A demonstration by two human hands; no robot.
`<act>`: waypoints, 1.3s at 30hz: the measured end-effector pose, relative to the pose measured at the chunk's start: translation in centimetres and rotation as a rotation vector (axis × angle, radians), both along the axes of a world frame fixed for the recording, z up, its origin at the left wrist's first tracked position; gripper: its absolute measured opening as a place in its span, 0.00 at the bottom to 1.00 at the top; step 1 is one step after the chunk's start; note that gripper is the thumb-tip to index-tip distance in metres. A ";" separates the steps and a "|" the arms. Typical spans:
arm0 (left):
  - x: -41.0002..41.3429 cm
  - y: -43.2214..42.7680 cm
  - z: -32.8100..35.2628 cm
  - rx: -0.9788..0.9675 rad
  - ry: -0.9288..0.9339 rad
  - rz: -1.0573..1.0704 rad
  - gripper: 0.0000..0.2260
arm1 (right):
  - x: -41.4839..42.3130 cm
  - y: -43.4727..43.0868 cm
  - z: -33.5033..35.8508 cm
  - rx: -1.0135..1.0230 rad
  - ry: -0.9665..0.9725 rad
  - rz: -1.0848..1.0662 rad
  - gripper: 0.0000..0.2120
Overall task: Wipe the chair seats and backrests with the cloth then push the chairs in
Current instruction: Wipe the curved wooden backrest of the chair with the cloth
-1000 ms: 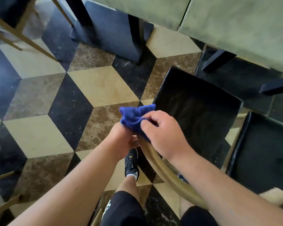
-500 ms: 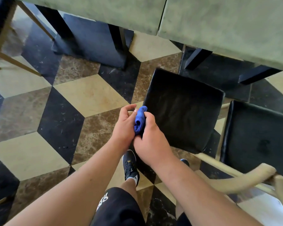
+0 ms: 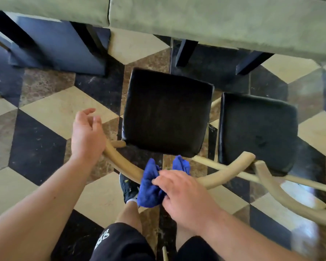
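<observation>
The cloth (image 3: 151,187) is being gripped by the right hand (image 3: 183,196), fingers curled, and pressed on the middle of the near chair's backrest (image 3: 124,164). The left hand (image 3: 88,134) is being held loosely open, empty, by the backrest's left end; contact cannot be told. Backrest wiping is judged under way; the seat (image 3: 167,112) and the neighbouring seat (image 3: 258,129) are standing out from the table (image 3: 215,19), pushing in not yet done.

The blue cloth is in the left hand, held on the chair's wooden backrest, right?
No: the right hand holds the blue cloth on the chair's wooden backrest, as the head view shows. The left hand holds nothing.
</observation>
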State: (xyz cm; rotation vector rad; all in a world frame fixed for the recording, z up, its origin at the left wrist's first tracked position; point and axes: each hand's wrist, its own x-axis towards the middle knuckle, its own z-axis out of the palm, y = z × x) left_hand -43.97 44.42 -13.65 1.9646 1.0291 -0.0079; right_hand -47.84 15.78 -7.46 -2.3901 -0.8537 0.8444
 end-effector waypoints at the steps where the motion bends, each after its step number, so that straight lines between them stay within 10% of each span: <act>1: -0.1 -0.2 0.1 0.172 0.054 -0.096 0.14 | 0.2 -2.0 -0.1 -0.016 0.004 -0.037 0.15; 6: -2.4 -6.2 2.0 0.543 0.438 -0.728 0.20 | 2.7 -10.6 -1.7 -0.176 -0.069 -0.130 0.09; 11: -6.5 -18.1 3.5 0.441 0.503 -1.215 0.45 | 4.0 -12.1 -1.9 -0.200 -0.112 -0.148 0.07; 14: -5.7 -22.5 2.7 0.357 0.521 -1.333 0.38 | 3.6 -12.7 -0.8 -0.216 -0.140 -0.129 0.07; 28: -4.9 -21.6 1.3 0.275 0.461 -1.364 0.19 | 8.3 -17.8 0.6 -0.343 -0.235 -0.449 0.05; 39: -3.5 -17.9 0.8 0.386 0.471 -1.404 0.12 | 2.3 -9.0 1.0 -0.103 -0.128 -0.112 0.16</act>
